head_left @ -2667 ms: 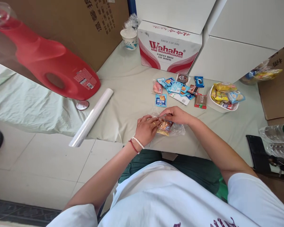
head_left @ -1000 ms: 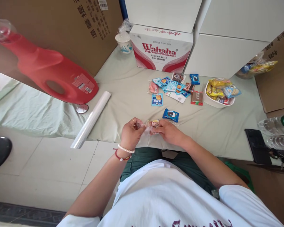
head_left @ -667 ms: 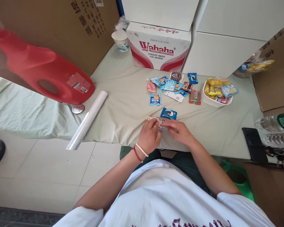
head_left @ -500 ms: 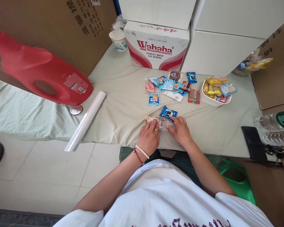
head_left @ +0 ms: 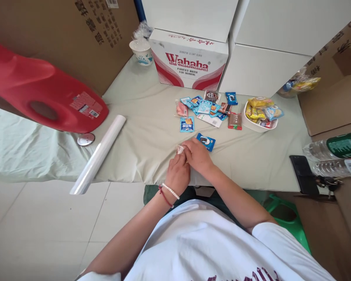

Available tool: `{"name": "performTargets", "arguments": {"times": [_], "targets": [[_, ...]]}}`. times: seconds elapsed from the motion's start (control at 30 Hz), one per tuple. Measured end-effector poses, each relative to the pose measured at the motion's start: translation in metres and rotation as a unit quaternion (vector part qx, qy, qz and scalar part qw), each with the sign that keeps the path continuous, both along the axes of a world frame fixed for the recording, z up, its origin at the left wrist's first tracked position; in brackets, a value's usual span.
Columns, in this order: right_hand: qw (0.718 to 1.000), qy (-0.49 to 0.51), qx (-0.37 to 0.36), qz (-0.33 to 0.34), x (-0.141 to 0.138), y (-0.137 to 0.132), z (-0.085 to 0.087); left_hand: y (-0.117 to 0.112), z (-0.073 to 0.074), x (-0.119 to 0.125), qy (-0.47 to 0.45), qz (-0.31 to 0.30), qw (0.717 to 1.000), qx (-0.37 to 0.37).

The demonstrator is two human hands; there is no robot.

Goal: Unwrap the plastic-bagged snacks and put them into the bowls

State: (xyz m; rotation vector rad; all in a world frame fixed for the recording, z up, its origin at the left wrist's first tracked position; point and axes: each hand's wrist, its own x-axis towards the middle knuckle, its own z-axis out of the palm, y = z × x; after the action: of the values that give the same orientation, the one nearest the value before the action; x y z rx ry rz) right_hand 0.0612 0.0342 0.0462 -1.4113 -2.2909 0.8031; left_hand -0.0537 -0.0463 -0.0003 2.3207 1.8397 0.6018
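A crumpled clear plastic wrapper with some print shows only in a small piece beyond my fingertips; the rest of it is hidden under my hands. My left hand, with a white bead bracelet and a red cord at the wrist, is closed on it from the near side. Against it lies my right hand, fingers bent and pressed together on the same wrapper. A blue snack packet rests on the cloth just beyond my right hand, apart from the wrapper.
Several small snack packets lie in a pile farther back. Beside them stands a white bowl of yellow packets. A plastic film roll and a red jug are on the left; a phone and bottles on the right.
My right hand has moved left until it meets my left hand. The wrapper, spread out between them before, is now gathered under the fingers. The view has shifted slightly.
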Motion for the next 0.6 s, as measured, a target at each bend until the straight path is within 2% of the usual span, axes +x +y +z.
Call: {"name": "performTargets", "arguments": {"times": [0.13,0.2,0.33,0.4,0.5,0.6], "targets": [[0.998,-0.036,0.043,0.029,-0.015,-0.008,-0.007,-0.013,-0.005,-0.031,-0.101,-0.057,0.989,0.089],[0.994,-0.061,0.088,0.031,-0.016,-0.017,-0.013,-0.024,-0.007,-0.047,-0.136,-0.039,0.983,0.116],[0.982,-0.116,0.148,0.019,-0.019,-0.028,-0.022,-0.039,-0.010,-0.068,-0.150,0.040,0.978,0.142],[0.979,-0.142,0.148,0.017,-0.021,-0.028,-0.022,-0.038,-0.012,-0.073,-0.143,0.072,0.976,0.149],[0.980,-0.144,0.134,-0.006,-0.017,-0.024,-0.015,-0.028,-0.013,-0.077,-0.138,0.086,0.973,0.161],[0.989,-0.056,0.123,-0.064,0.014,-0.013,-0.010,-0.014,-0.019,-0.077,-0.129,0.082,0.974,0.167]]}}
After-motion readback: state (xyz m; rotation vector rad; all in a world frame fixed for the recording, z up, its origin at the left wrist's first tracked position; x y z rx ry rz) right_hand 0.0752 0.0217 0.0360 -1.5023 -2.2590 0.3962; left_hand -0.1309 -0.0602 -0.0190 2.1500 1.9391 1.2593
